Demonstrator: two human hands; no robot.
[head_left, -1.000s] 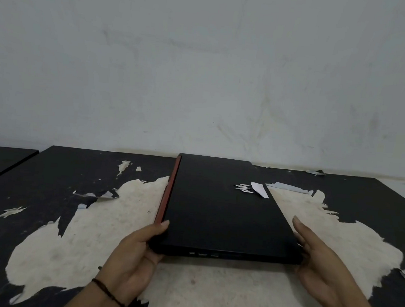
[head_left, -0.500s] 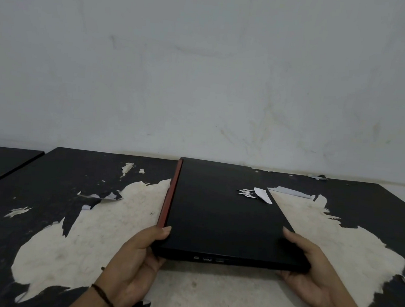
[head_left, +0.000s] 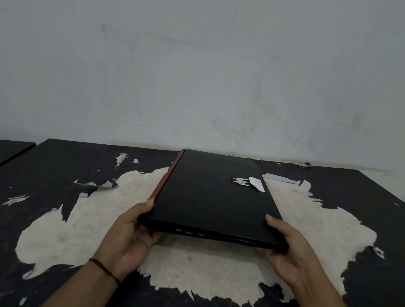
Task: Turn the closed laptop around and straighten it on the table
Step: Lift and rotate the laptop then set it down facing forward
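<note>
Closed laptop (head_left: 213, 198) mid-bench (head_left: 46, 188), near edge lifted, red spine left. Left hand (head_left: 129, 240) and right hand (head_left: 293, 252) clamp its near corners. Turn seemingly underway; straightening and set-down left.

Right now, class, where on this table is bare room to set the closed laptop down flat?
Free: the pale worn patch under and before the laptop, between the left hand and right hand; also the dark table at left. Crowded: curled peeling flakes left of the laptop.
</note>
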